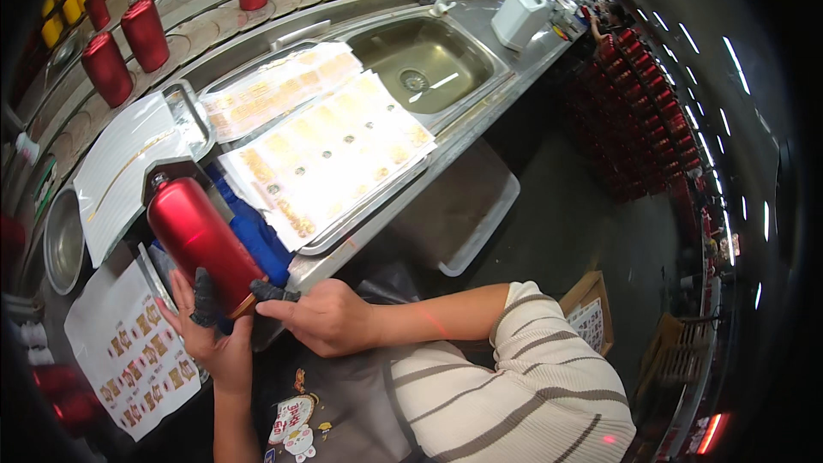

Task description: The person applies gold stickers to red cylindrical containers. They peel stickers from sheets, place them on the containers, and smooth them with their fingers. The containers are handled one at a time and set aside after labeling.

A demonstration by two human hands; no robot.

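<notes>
One red bottle left of centre in the frame, left hand clasped round its base, right hand with black-covered fingertip at its lower edge, pinch or touch impossible to tell, printed sheets just above, sink at upper centre.

We see a cream ribbed top with grey-brown stripes, its right sleeve ending near the elbow. Over it lies a dark apron, printed with a white cartoon rabbit and red-and-white lettering. On the left hand and right hand we notice one dark finger covering each, probably rubber, though the detail is too small to be sure.
</notes>
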